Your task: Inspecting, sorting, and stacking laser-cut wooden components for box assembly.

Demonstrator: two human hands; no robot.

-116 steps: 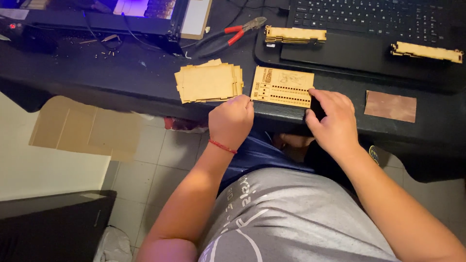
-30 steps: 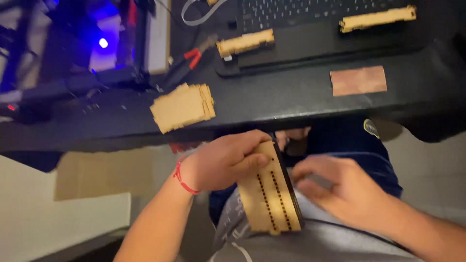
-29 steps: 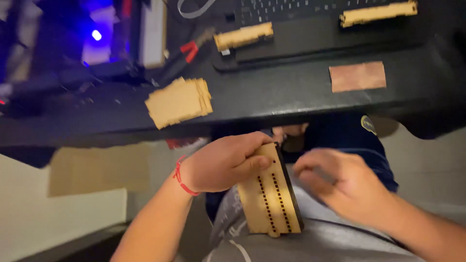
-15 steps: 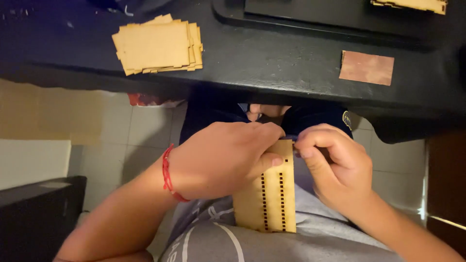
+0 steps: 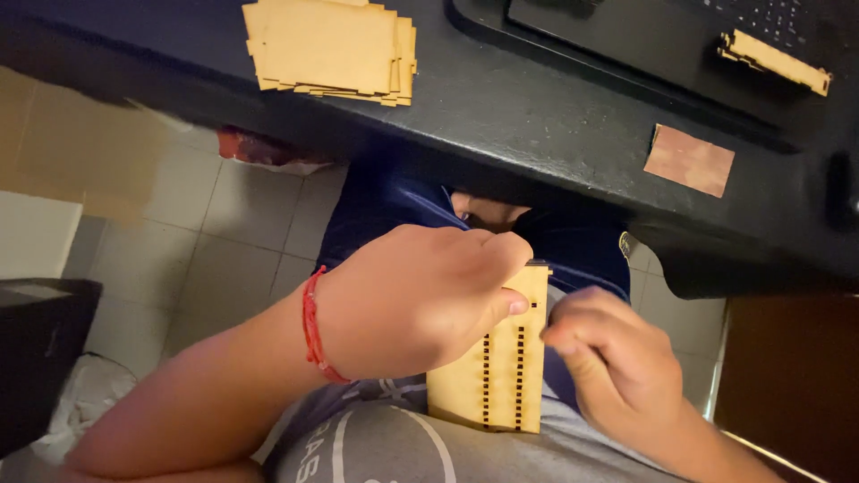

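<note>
My left hand [image 5: 420,304], with a red string bracelet on its wrist, grips a thin laser-cut wooden panel [image 5: 497,376] that has two rows of small slots. The panel stands on edge over my lap, below the edge of the black desk [image 5: 537,116]. My right hand [image 5: 617,358] is at the panel's right edge with its fingers curled; whether it pinches the panel or something small I cannot tell.
A stack of plain wooden sheets [image 5: 331,45] lies on the desk at upper left. A brown rectangular piece [image 5: 689,161] lies at right, and an assembled wooden strip [image 5: 774,61] rests on a laptop. Tiled floor and a dark bin [image 5: 36,358] are at left.
The panel was lifted off the desk into my lap. Over the last second the view swung down and closer, and my right hand came up against the panel's right edge.
</note>
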